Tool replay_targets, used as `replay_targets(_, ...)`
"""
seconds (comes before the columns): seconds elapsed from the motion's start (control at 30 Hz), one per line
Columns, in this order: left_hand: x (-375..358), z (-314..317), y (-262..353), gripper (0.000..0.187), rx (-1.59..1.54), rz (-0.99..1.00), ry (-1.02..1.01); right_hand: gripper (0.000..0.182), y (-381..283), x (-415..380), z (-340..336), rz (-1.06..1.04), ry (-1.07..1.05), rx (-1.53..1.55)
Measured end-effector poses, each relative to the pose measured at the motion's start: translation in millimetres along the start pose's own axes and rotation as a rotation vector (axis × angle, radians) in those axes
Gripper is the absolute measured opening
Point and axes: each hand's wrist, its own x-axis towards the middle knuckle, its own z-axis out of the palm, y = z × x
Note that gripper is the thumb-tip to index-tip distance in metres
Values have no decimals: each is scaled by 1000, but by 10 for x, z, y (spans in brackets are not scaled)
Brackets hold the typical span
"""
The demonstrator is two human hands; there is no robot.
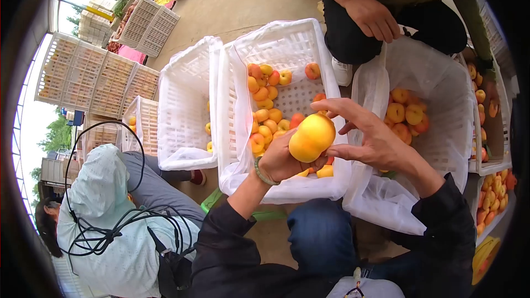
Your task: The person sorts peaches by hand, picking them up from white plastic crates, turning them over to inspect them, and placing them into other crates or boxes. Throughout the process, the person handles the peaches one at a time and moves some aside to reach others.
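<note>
Over the middle white crate (326, 49), my left hand (279, 159) holds a yellow peach (312, 137) from below and the left, a green bracelet on that wrist. My right hand (375, 142) is on the right of the same peach, thumb and fingers spread around it, fingertips at its upper and lower right edge. Whether the right fingertips press on it is hard to tell. Below, yellow and red peaches (266, 127) lie along the left side of the lined crate.
A lined crate (444, 96) with peaches stands right, another lined crate (185, 88) left. A co-worker's hand (371, 17) rests on a knee at the top right. Another person (118, 232) with black cables sits at left. Stacked crates (91, 74) stand behind.
</note>
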Motion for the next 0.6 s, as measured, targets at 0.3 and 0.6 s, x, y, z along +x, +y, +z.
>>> replay_targets(0.3,-49,757,-287,60,247,7,330,55,-302,-215,-105,454,-43,526)
replay_targets(0.6,-646,0,-230,22,1281,294,755,47,-228,-532,-128,655,-18,844)
